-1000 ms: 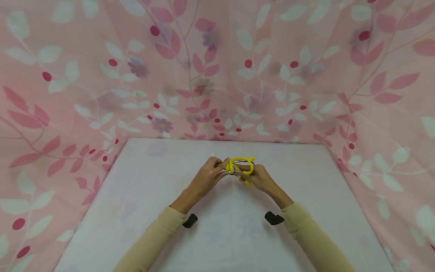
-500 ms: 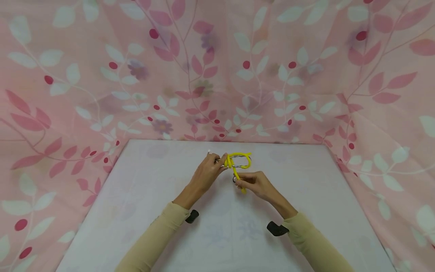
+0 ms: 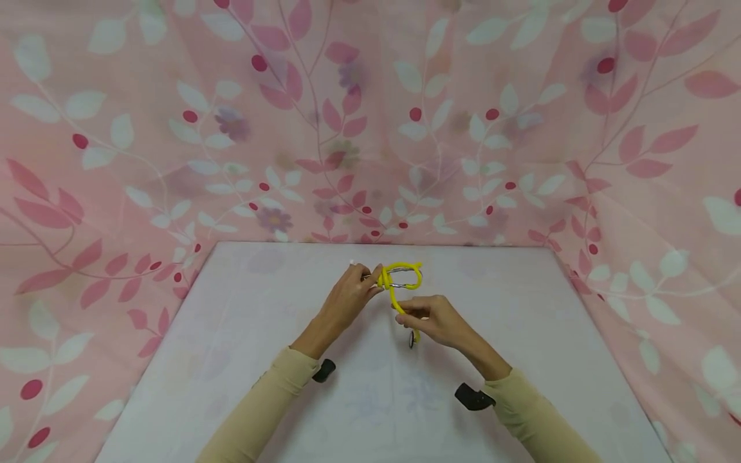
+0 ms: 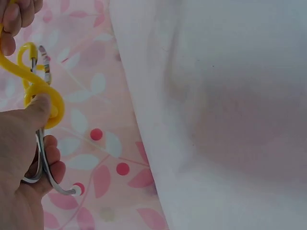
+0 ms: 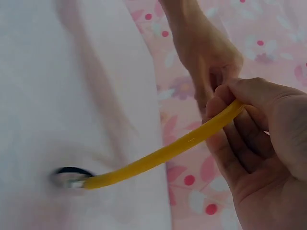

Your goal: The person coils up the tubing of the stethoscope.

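Observation:
My left hand (image 3: 347, 292) grips a stethoscope with yellow tubing (image 4: 58, 105) and silver ear tubes (image 4: 44, 155), held above the white table. Its thumb presses on the spot where the tubing winds around the metal. One white ear tip (image 4: 76, 189) pokes out below the fingers. Beyond the fingertips, in the head view, a yellow loop (image 3: 415, 283) runs round the metal frame. The tail of the tubing comes down to my right hand (image 3: 433, 319), which pinches it between thumb and fingers. From there the round, dark-rimmed chest piece (image 5: 72, 177) dangles at the tubing's end.
The white-covered table (image 3: 278, 411) lies beneath both hands. Pink leaf-patterned cloth (image 3: 370, 128) rises behind it and along both sides. A black device (image 3: 475, 397) sits at the right wrist, another black device (image 3: 324, 370) at the left.
My right hand has left the loop, come down toward the body and drawn the tubing's tail out. The chest piece now hangs below it. My left hand has stayed nearly still, keeping its grip.

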`<state>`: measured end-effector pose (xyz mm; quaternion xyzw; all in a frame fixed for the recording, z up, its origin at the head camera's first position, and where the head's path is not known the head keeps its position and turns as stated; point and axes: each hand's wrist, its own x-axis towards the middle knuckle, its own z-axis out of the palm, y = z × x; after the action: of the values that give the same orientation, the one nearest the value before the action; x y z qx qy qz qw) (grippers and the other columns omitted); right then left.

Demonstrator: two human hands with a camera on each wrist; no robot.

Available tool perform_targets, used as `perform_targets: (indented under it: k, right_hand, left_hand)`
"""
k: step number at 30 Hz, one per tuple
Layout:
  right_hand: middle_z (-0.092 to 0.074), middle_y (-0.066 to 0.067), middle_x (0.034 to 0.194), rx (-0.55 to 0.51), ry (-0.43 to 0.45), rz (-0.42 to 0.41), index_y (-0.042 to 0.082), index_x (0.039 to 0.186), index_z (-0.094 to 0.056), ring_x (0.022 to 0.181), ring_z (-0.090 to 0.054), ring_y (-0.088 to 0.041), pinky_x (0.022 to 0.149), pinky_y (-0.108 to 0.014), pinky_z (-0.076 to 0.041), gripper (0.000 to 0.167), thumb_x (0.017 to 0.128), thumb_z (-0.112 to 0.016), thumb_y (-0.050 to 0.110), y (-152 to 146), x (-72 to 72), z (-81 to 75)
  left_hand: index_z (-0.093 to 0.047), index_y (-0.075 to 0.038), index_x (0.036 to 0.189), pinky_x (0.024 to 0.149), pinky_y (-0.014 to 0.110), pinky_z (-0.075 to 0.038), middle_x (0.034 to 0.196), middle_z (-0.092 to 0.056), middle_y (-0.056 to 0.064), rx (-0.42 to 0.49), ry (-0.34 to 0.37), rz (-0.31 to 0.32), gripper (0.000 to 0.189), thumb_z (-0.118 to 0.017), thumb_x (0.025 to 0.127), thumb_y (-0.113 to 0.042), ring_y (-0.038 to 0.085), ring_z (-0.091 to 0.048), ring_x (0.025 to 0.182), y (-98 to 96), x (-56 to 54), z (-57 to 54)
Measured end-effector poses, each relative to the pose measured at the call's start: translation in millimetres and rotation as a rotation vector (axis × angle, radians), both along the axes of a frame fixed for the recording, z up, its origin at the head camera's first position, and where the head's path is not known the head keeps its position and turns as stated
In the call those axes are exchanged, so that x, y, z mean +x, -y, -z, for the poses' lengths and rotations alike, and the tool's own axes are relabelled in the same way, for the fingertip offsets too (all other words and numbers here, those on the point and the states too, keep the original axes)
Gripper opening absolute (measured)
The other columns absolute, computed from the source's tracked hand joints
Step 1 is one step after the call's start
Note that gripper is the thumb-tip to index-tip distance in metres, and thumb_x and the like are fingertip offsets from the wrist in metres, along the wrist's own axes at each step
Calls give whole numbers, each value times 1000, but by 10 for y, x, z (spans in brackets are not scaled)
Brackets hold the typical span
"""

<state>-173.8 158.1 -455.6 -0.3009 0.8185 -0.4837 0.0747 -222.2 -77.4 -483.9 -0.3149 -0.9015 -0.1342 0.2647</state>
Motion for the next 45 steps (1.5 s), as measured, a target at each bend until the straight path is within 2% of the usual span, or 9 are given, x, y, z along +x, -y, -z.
perform_targets:
  k: [5,14,17,20,27,34,39,42,45]
  right_hand:
    - [-71,0,82,100,-119,1,10,106,-75,69,-62,-4,63,-22,-55,15,93,-69,15,-20,-35,-190]
    - [-64,4,82,283,-303,21,10,110,-75,65,-49,-8,57,-19,-45,21,94,-67,22,-71,-207,-445]
    - [-66,4,86,285,-316,12,13,110,-76,69,-52,-9,59,-20,-47,21,93,-68,23,-79,-322,-481]
    - [-66,6,85,247,-248,-6,17,106,-77,70,-54,-11,60,-20,-50,18,91,-71,24,-103,-436,-473]
    - [-68,0,82,125,-96,-44,17,102,-78,66,-51,-16,59,-19,-46,18,86,-75,24,-187,-630,-309]
    - [-73,-11,94,-26,-16,-33,6,105,-76,82,-66,-28,76,-21,-57,19,87,-73,9,-269,-728,15]
    - [-74,-18,100,-121,17,18,-1,107,-74,85,-71,-23,77,-23,-59,19,89,-69,5,-267,-694,196]
    - [-74,-19,94,-117,38,95,-1,108,-74,77,-70,-20,66,-21,-57,20,93,-65,7,-201,-609,304]
    - [-74,-21,93,-92,122,117,0,114,-72,76,-69,-31,64,-27,-57,26,98,-60,16,-104,-471,409]
  left_hand:
    - [-61,-13,135,107,47,-44,96,-59,8,-21,42,42,55,-77,84,-25,16,-61,84,11,54,-53]
    - [-62,-12,133,105,44,-48,96,-60,7,-83,18,183,54,-77,84,-25,15,-58,81,29,227,-65]
    - [-61,-13,134,106,45,-47,97,-60,6,-64,12,229,55,-77,83,-25,14,-57,82,24,296,-102]
    - [-61,-14,134,107,46,-46,99,-60,6,-48,4,256,55,-78,83,-25,14,-57,84,21,346,-140]
    - [-61,-14,135,108,46,-44,102,-60,6,-25,-12,286,57,-79,81,-25,13,-58,87,25,401,-165]
    - [-58,-16,138,108,48,-44,104,-58,6,18,5,347,59,-78,82,-23,13,-56,89,39,437,-118]
    - [-57,-15,139,108,50,-44,104,-59,7,50,-7,338,61,-77,82,-23,14,-57,90,29,421,-105]
    - [-55,-15,141,108,47,-44,104,-59,8,84,-4,290,62,-76,83,-24,15,-56,92,27,371,-111]
    - [-56,-16,140,106,41,-48,103,-59,9,115,4,230,62,-76,82,-23,17,-57,93,35,309,-105]
